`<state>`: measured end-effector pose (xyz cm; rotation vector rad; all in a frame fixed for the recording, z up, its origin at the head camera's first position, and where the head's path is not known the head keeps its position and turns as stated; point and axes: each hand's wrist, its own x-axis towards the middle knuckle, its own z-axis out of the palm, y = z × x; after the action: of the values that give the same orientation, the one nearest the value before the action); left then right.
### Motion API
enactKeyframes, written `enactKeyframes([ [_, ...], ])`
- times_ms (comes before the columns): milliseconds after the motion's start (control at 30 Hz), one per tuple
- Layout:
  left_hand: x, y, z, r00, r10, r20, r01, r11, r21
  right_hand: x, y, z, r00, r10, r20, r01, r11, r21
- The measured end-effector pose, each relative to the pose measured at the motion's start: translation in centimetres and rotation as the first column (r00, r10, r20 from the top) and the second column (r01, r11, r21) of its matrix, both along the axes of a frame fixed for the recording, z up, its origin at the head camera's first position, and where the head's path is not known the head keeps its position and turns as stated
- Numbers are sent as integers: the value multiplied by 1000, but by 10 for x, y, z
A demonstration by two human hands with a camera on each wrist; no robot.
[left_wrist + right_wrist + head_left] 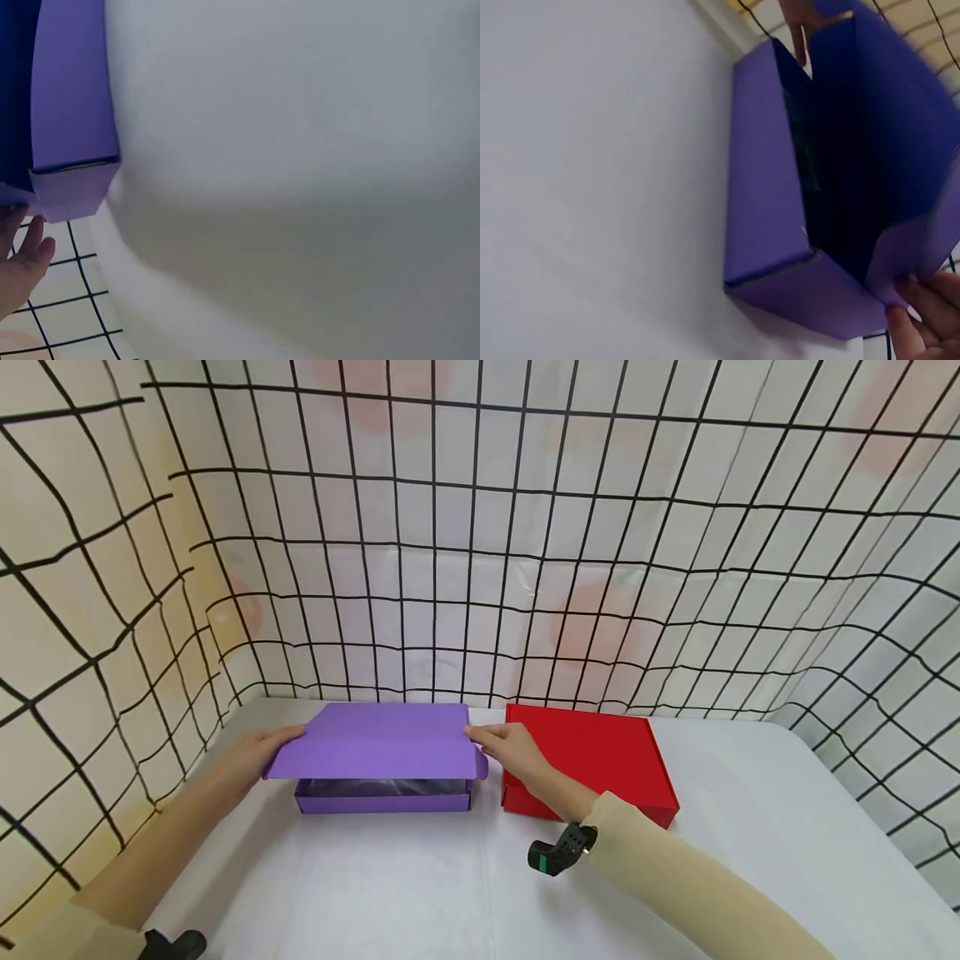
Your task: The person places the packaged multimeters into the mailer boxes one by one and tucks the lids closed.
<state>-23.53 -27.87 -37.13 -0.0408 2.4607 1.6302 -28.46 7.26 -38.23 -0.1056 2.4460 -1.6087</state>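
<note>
A purple cardboard box (384, 802) stands on the white table with its hinged lid (375, 742) partly raised. Through the front gap, something dark and shiny (386, 787) shows inside, its kind unclear. At the lid's left edge my left hand (258, 756) holds the side; its fingers (30, 247) appear beside the box end in the left wrist view. My right hand (513, 747) pinches the lid's right side near the back. In the right wrist view, the right thumb and fingers (930, 307) grip the lid's side flap.
A closed red box (600, 752) lies just right of the purple one, partly under the right forearm. White walls with a black grid (480, 560) enclose the back and sides. White table surface (420, 885) extends in front of both boxes.
</note>
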Motion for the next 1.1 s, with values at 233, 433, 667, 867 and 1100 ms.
enactKeyframes([
  [233,9,2,-7,998,-54,18,54,999,6,10,-1,-4,996,16,-87,-10,997,72],
  [433,14,4,-14,996,-74,46,74,997,-6,15,0,-9,986,59,-159,-44,994,100],
  [667,21,5,-19,991,-117,66,118,993,-18,25,0,-15,938,155,-311,-104,979,175],
  [867,25,6,-22,990,-137,34,137,991,5,33,-1,-17,933,179,-311,-125,975,186],
  [1100,28,6,-29,990,-134,36,133,991,28,38,-2,-20,934,178,-310,-128,976,175],
])
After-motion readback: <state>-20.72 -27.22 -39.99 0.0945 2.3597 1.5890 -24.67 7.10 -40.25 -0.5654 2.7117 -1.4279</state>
